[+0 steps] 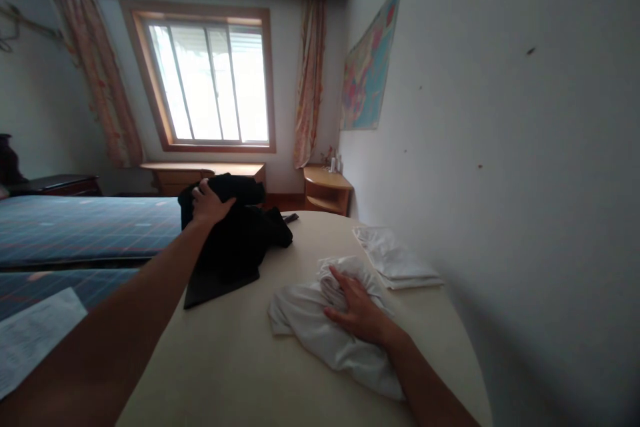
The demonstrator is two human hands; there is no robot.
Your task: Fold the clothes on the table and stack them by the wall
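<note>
My left hand (pixel 209 205) reaches to the far left of the round table, its bent fingers over the top of a bundled black garment (pixel 237 233) and its thumb out to the right. A flat dark piece (pixel 220 287) shows under the bundle's near side. On the nearer right, my right hand (pixel 361 312) rests on a crumpled white garment (pixel 320 323), thumb and fingers spread across the cloth. Beyond it lies a flatter, folded white cloth (pixel 400 257) by the wall.
The pale round table (pixel 225 360) touches the wall (pixel 525 213) on the right. A bed with a blue checked cover (pixel 90 227) lies to the left, with a printed sheet of paper (pixel 40 333) nearer. A corner shelf (pixel 327 179) and a desk (pixel 215 167) stand beyond.
</note>
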